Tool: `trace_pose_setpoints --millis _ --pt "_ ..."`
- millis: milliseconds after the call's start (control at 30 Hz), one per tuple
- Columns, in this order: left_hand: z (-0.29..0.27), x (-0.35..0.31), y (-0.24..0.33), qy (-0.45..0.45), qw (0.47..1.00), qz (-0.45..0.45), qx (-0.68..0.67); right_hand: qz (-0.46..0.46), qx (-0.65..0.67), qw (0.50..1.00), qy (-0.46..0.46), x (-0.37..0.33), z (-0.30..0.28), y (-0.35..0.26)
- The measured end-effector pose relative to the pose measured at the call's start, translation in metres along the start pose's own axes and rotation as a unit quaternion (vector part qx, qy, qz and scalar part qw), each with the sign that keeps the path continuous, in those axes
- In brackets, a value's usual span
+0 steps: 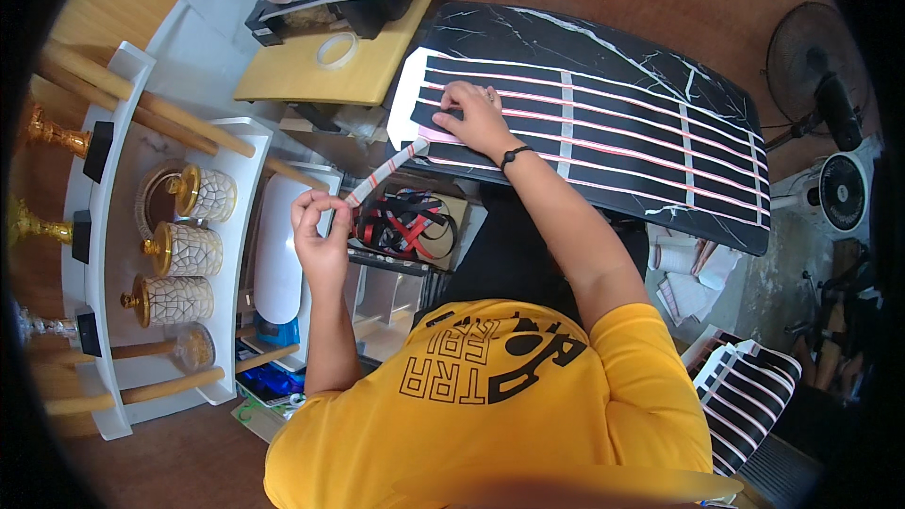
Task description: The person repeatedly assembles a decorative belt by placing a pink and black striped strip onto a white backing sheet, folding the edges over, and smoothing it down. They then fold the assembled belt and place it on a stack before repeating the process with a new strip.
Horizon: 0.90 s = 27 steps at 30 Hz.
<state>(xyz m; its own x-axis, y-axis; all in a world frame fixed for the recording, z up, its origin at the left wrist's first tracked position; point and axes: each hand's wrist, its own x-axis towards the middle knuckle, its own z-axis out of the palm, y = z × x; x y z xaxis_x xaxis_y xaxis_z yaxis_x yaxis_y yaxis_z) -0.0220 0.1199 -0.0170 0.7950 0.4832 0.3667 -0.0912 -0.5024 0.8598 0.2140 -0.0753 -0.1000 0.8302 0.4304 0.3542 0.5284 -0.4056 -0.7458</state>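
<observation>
Hands (320,226) two, jars (182,249) three, fans (818,66) two

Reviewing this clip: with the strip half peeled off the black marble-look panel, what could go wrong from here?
1. The left hand pulls the red-and-white strip sideways at an angle; it might tear or stretch.
2. Only the right hand presses the black panel, which overhangs its support, so a harder pull could shift or tip it.
3. The strip's loose end hangs over the box of red and black straps and could snag there.
</observation>
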Motion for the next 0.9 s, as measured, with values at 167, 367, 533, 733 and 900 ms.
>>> trace_pose_setpoints --millis 167,367,533,733,900 --pt "0.003 0.011 -0.007 0.003 0.999 0.033 0.037 -0.147 -0.044 0.988 -0.021 -0.021 -0.010 -0.007" --pt "-0.009 -0.009 0.018 -0.056 0.989 0.083 0.106 -0.031 -0.086 0.995 -0.038 -0.023 0.008 -0.008" --pt "-0.029 -0.034 0.031 -0.118 0.990 0.014 0.074 -0.038 -0.102 0.994 -0.025 -0.023 0.011 -0.005" --pt "-0.053 -0.046 0.019 -0.170 0.973 -0.130 0.083 -0.049 -0.103 0.993 -0.010 -0.024 0.010 -0.004" --pt "-0.051 -0.040 -0.055 -0.242 0.894 -0.360 -0.117 -0.060 0.002 0.998 0.032 -0.023 0.002 -0.007"
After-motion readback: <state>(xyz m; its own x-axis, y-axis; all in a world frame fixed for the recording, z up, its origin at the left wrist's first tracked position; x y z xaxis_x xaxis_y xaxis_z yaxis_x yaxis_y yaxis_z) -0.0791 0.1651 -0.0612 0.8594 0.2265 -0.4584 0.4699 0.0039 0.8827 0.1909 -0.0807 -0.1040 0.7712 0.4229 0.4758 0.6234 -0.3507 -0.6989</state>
